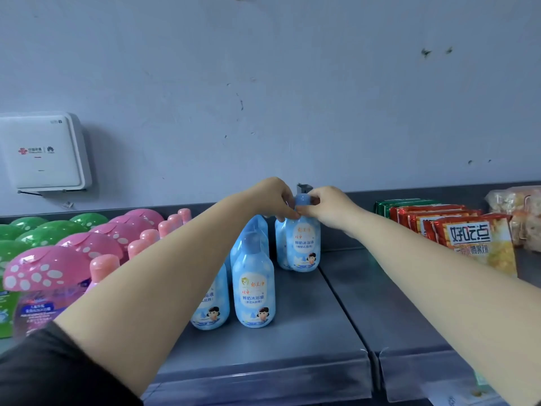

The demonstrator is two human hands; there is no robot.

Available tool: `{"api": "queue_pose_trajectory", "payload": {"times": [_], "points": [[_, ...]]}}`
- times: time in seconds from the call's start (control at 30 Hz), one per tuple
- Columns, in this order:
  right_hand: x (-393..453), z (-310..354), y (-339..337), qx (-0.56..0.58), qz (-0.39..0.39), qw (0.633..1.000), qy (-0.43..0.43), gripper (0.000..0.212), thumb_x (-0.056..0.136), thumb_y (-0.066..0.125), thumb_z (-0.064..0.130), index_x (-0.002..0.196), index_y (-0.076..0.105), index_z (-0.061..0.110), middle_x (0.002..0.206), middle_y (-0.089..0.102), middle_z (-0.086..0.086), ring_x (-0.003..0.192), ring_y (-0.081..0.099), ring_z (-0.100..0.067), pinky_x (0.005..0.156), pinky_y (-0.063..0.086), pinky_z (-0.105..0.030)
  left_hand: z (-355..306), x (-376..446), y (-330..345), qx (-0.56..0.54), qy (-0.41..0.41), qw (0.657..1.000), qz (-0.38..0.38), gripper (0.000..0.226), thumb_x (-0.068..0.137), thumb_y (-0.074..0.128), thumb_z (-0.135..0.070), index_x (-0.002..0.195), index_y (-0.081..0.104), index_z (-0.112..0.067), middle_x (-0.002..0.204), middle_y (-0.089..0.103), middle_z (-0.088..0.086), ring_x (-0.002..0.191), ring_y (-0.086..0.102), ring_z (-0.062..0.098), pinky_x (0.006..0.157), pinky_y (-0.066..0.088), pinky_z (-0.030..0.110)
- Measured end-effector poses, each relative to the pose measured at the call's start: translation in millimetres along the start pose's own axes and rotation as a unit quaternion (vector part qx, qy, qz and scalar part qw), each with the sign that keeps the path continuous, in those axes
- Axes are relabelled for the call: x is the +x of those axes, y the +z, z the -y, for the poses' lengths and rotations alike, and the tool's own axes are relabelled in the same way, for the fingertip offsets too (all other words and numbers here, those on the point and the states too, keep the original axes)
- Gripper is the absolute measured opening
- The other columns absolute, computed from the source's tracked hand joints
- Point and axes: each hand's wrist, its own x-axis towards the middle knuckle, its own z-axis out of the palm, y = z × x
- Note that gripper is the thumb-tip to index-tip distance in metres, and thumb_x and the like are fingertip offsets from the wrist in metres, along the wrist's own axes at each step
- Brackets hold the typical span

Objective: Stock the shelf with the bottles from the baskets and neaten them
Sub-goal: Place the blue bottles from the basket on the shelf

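- Pale blue plastic bottle (303, 244) with blue cap — upright at back of grey metal shelf (295, 344), touching another behind.
- Pinched at cap by left hand (278, 199) and right hand (325, 205).
- Best turned label-forward, kept vertical — aligned behind front blue bottle (254, 284).

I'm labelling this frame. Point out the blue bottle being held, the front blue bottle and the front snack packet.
held blue bottle (303, 244): head view, label.
front blue bottle (254, 291): head view, label.
front snack packet (480, 244): head view, face.

bare shelf (380, 303) strip right of blue bottles (254, 291), snack packs (474, 244) beyond, pink mushroom-capped bottles (49, 276) crowding left
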Motion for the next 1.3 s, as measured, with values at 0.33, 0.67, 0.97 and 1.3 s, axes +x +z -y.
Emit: {"api": "queue_pose_trajectory", "payload": {"times": [0.33, 0.67, 0.97, 1.3], "points": [[19.5, -26.7, 26.4, -0.013, 0.024, 0.999, 0.023, 0.028, 0.082, 0.068, 0.026, 0.09, 0.064, -0.001, 0.072, 0.05, -0.002, 0.067, 0.045, -0.016, 0.054, 0.03, -0.025, 15.8, 27.2, 22.0, 0.009, -0.055, 0.997, 0.061, 0.018, 0.081, 0.071, -0.015, 0.093, 0.067, -0.002, 0.088, 0.07, 0.013, 0.083, 0.067, 0.025, 0.082, 0.055, 0.031], [21.8, -39.2, 29.2, -0.006, 0.014, 1.0, 0.007, 0.038, 0.083, 0.068, 0.031, 0.104, 0.064, -0.001, 0.107, 0.065, -0.014, 0.092, 0.059, -0.022, 0.078, 0.046, -0.035, 17.0, 25.3, 24.3, 0.008, -0.065, 0.995, 0.072, 0.018, 0.082, 0.07, -0.015, 0.095, 0.065, -0.003, 0.08, 0.068, 0.008, 0.094, 0.068, 0.028, 0.082, 0.056, 0.031], [-8.8, -35.2, -22.1, -0.071, -0.096, 0.992, -0.04, 0.023, 0.088, 0.062, 0.03, 0.105, 0.062, 0.015, 0.097, 0.057, 0.003, 0.093, 0.055, -0.015, 0.075, 0.038, -0.024, -22.0, -9.3, -2.2, 0.043, 0.018, 0.991, -0.129, 0.012, 0.083, 0.063, -0.021, 0.087, 0.066, -0.01, 0.07, 0.059, -0.005, 0.073, 0.057, 0.015, 0.062, 0.046, 0.022], [-133.7, -44.6, -98.6, -0.531, -0.107, 0.838, -0.069, 0.019, 0.094, 0.045, 0.032, 0.1, 0.053, 0.016, 0.106, 0.056, -0.001, 0.105, 0.052, -0.023, 0.068, 0.034, -0.031, -106.9, -51.4, 78.2, 0.208, 0.23, 0.934, -0.178, 0.014, 0.089, 0.047, -0.027, 0.083, 0.055, -0.017, 0.09, 0.063, -0.001, 0.084, 0.058, 0.025, 0.064, 0.039, 0.027]]}}
